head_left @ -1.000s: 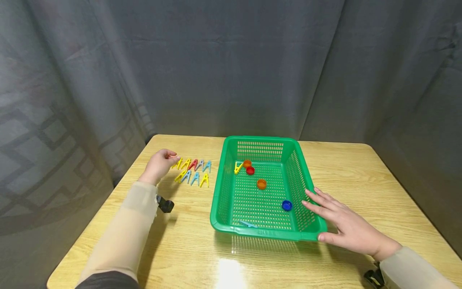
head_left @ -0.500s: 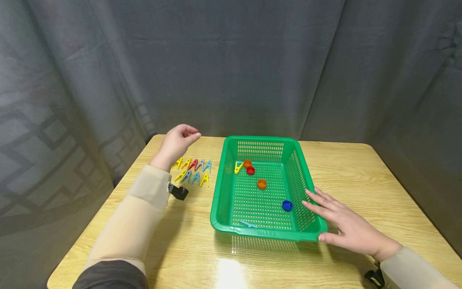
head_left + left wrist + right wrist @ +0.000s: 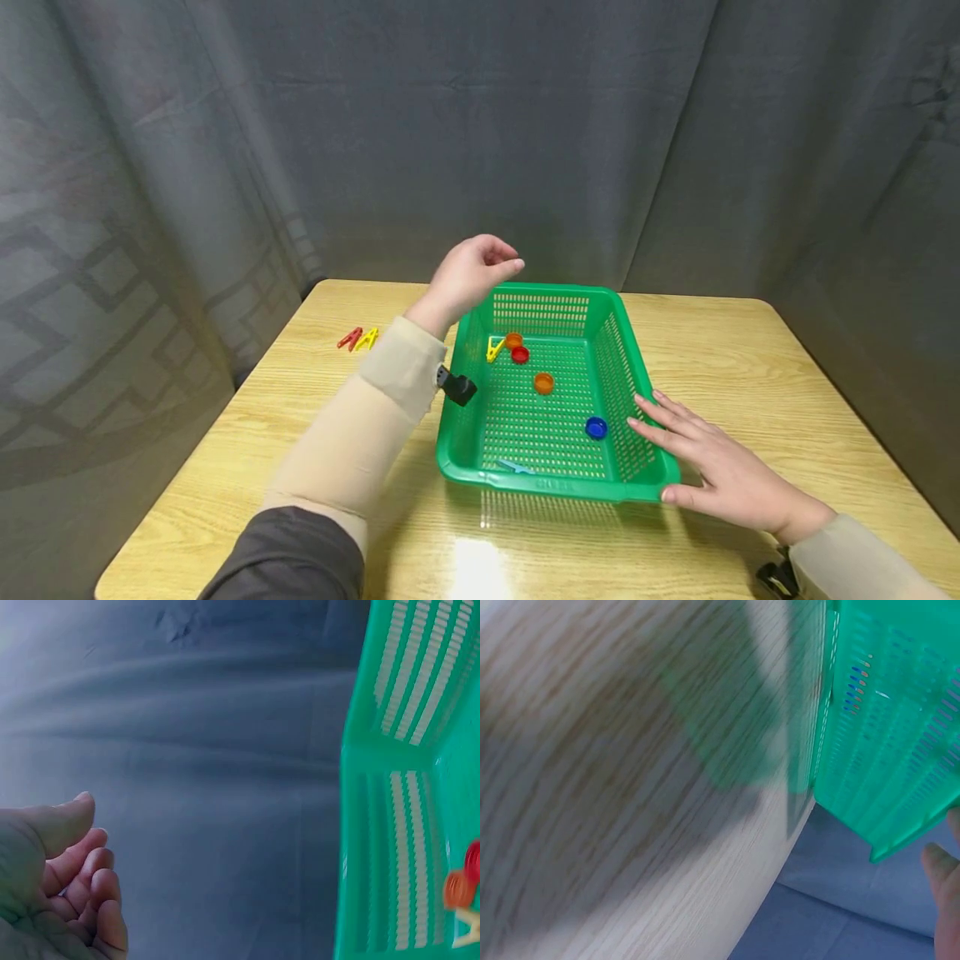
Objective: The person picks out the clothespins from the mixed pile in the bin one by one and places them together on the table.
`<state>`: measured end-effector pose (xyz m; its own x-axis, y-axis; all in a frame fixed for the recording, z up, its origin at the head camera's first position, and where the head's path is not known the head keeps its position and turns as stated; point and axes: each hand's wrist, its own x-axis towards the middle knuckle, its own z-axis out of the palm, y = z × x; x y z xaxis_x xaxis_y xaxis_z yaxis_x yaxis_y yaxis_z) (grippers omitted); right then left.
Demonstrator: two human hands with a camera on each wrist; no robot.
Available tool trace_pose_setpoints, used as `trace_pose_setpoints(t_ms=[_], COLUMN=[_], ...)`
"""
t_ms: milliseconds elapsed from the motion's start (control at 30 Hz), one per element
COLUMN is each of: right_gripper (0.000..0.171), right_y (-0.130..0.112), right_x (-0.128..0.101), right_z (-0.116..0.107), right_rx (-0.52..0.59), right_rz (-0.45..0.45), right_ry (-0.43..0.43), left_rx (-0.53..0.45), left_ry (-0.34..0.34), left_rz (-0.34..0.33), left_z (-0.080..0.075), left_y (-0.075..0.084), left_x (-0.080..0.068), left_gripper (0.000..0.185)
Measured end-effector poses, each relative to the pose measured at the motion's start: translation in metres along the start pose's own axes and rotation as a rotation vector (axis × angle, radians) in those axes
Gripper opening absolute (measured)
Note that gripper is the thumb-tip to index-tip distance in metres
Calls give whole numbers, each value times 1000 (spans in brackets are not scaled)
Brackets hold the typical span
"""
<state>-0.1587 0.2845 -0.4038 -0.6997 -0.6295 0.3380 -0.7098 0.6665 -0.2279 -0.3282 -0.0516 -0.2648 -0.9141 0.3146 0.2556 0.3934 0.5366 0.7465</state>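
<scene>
The left hand (image 3: 471,273) is raised in the air above the far left corner of the green basket (image 3: 457,417). Its fingers are curled toward the palm. In the left wrist view no coloured thing shows between them, but the inside of the fist is partly hidden, so I cannot tell if it holds something small. The right hand (image 3: 720,471) lies flat on the table (image 3: 750,358), with straight, spread fingers that touch the right wall of the basket near its front corner; it seems to keep the basket steady.

Inside the basket lie a yellow clothespin (image 3: 493,348), a small orange cap (image 3: 513,340) and a red cap (image 3: 520,355) close together at the far end. A second orange cap (image 3: 543,382) is in the middle, a blue cap (image 3: 596,427) is toward the right, and a light blue clothespin (image 3: 516,466) is at the front wall.

On the table, well to the left of the basket, a red clothespin (image 3: 349,338) and a second yellow clothespin (image 3: 367,338) lie side by side. The left sleeve may hide more.

By my judgement the work of collecting clothespins into the basket is only partly done: two are inside, and at least two remain outside.
</scene>
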Motion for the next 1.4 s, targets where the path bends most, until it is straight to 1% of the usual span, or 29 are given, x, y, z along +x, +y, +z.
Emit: trace_pose_setpoints(t_ms=[33, 100, 233, 367, 400, 467, 567, 700, 800, 900, 1000, 1033, 1100, 1167, 1200, 1300, 1400], right_gripper=[81, 81, 80, 79, 79, 79, 79, 79, 79, 80, 80, 80, 81, 81, 81, 82, 82], right_y=[0, -1, -1, 0, 0, 0, 1, 1, 2, 3, 4, 4, 4, 4, 4, 4, 5], right_x=[0, 0, 1, 2, 2, 3, 3, 4, 4, 3, 1, 1, 0, 0, -1, -1, -1], right_z=[0, 1, 2, 3, 3, 4, 5, 5, 4, 4, 3, 3, 2, 2, 2, 2, 1], right_rx=[0, -2, -1, 4, 5, 6, 8, 8, 11, 13, 10, 7, 3, -2, -5, -11, -10], right_rz=[1, 3, -1, -7, -7, -9, -13, -16, -10, -6, -4, -1, 3, 6, 5, 1, -5], right_ry=[-1, -2, 4, 11, 11, 10, 8, 8, 6, 6, 4, 2, -4, -4, -2, 2, 5], left_rx=[20, 60, 122, 208, 239, 302, 413, 578, 668, 722, 765, 784, 804, 812, 803, 774, 738], left_ry=[-17, -52, -99, -121, -127, -148, -166, -205, -267, -342, -417, -445, -474, -479, -464, -407, -372], left_rz=[2, -17, -98, -178, -186, -201, -222, -262, -289, -334, -387, -394, -393, -383, -379, -368, -367], left_z=[6, 18, 40, 59, 64, 73, 84, 95, 101, 109, 118, 121, 126, 129, 128, 131, 131], left_y=[3, 5, -2, -16, -20, -30, -44, -58, -63, -66, -72, -74, -76, -76, -74, -72, -70], left_x=[3, 8, 20, 29, 31, 33, 33, 30, 28, 27, 30, 31, 32, 32, 30, 29, 28], left_gripper=[26, 27, 26, 19, 18, 22, 24, 11, 17, 18, 21, 23, 26, 28, 28, 26, 26])
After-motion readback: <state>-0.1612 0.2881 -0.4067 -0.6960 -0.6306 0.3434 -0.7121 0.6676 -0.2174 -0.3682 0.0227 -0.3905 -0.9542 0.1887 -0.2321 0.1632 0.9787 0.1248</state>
